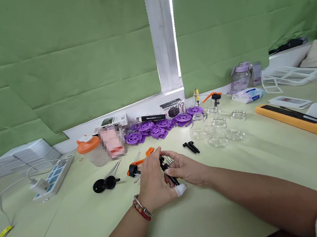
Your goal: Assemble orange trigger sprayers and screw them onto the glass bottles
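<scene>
My left hand (155, 182), with a white wrap on its thumb, curls around a slim black tube-like part (173, 179). From the other side, the fingers of my right hand (190, 168) pinch the same part; its upper end is partly hidden by the fingers. Close by my left hand lie a black cap-like piece (133, 170), an orange piece (149, 151) and thin metal rods. Two black round pieces (105, 184) with metal rods rest farther left. Beyond my right hand are two short black tubes (191, 148) with bent ends.
Several clear glass jars (218, 123) stand at the right back, beside piled purple wheel-shaped parts (158, 131). An orange-lidded cup (89, 146) and a power strip (55, 178) are left. An orange-and-black power strip (296, 120) with a cable lies right.
</scene>
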Motion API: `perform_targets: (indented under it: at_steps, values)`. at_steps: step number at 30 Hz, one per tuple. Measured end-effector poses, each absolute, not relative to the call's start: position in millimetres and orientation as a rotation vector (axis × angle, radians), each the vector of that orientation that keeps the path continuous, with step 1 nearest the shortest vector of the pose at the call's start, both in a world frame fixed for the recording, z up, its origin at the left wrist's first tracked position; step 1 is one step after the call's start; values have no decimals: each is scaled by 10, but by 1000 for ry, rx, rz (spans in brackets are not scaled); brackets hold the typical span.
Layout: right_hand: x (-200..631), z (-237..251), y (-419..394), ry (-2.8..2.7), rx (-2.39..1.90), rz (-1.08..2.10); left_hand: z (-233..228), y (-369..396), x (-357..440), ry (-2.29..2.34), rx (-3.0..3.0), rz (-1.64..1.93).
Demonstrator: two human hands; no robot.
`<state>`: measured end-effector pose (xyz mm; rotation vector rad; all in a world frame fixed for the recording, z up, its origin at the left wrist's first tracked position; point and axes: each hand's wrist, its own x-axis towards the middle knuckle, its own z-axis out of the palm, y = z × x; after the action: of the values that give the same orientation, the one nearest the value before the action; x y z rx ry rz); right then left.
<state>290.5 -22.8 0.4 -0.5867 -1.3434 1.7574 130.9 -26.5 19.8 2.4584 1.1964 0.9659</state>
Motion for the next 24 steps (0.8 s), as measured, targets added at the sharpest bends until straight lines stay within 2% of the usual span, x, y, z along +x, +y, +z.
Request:
perform_targets:
  at_steps: [5,10,15,24]
  values:
    - [3062,92,-84,-1474,-729,1683,253,-259,1267,1180,2238,925]
    - [3300,-13,190,-1444,-1230,1047,351,-238,1205,1057,1847,724]
    - [3358,-177,300,-1880,-1401,656,422,-270,1172,848,1368,481]
    - [3214,-210,304,-2184,-1355,485,350,-151,1118,760,1098,315]
